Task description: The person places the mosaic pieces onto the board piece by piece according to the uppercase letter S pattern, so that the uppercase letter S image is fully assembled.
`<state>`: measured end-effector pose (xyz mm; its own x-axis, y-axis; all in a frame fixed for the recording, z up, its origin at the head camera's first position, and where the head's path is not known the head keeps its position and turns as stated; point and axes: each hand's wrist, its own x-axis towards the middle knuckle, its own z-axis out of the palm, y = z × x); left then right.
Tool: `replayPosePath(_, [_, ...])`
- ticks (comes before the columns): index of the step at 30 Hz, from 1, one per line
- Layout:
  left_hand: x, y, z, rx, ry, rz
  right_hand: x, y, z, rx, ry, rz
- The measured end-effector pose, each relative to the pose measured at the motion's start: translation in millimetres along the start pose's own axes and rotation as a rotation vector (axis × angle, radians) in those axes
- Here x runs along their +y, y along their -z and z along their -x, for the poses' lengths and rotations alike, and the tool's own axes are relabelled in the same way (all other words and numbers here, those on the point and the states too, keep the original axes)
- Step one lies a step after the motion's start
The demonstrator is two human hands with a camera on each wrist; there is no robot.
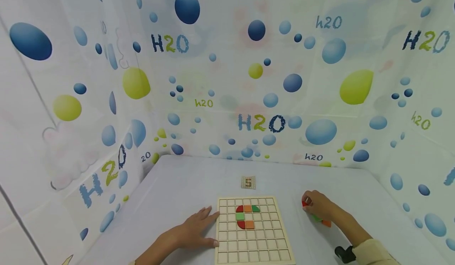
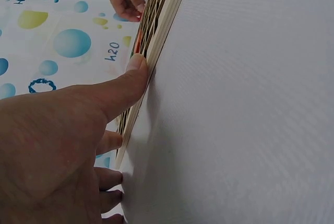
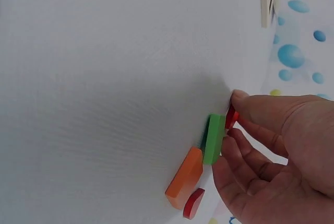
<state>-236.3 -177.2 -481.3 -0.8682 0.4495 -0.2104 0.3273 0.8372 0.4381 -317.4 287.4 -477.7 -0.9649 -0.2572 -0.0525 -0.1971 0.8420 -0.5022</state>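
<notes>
A wooden grid board lies flat on the table. My left hand has its fingers spread, with thumb and fingertips at the board's left edge. Coloured pieces sit in the upper cells: a red rounded piece, an orange square and a green rounded piece in one row, a light green square below, then another red rounded piece and orange square. Right of the board, my right hand pinches a red piece between thumb and fingers. Beside those fingers lies a green block.
Close by the right hand are an orange block and another red piece. Behind the board lies a small card bearing a brown S-like figure on a grid. A patterned curtain surrounds the white-covered table.
</notes>
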Motion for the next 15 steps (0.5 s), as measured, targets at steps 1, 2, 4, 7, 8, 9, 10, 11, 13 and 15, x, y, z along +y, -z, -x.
replayPosePath(1, [0.2, 0.1, 0.1, 0.001, -0.001, -0.001, -1, 0, 0.8, 0.006, 0.003, -0.001])
replayPosePath(2, [0.3, 0.3, 0.1, 0.002, -0.002, -0.004, -1, 0, 1.5, 0.011, 0.008, 0.001])
replayPosePath(4, [0.5, 0.3, 0.1, 0.004, 0.0, -0.006, -3, -1, 2.8, 0.021, 0.014, -0.002])
replayPosePath(7, [0.3, -0.2, 0.1, 0.004, 0.006, -0.008, -6, -1, 4.9, 0.025, 0.021, 0.006])
replayPosePath(8, [0.2, -0.4, 0.1, 0.003, 0.008, -0.008, -7, -1, 5.4, 0.027, 0.022, 0.008])
replayPosePath(9, [0.0, -0.8, 0.0, 0.003, 0.009, -0.008, -8, -1, 6.0, 0.029, 0.022, 0.008])
replayPosePath(10, [-0.2, -1.2, -0.1, 0.002, 0.008, -0.01, -9, -1, 6.4, 0.032, 0.023, 0.009])
replayPosePath(11, [-0.4, -1.4, -0.2, 0.003, 0.008, -0.011, -10, -1, 6.8, 0.033, 0.025, 0.013])
replayPosePath(13, [-0.8, -2.0, -0.6, 0.004, 0.007, -0.014, -11, -1, 7.3, 0.038, 0.027, 0.013])
replayPosePath(15, [-1.3, -2.4, -0.9, 0.004, 0.006, -0.017, -12, -2, 6.9, 0.039, 0.038, 0.011])
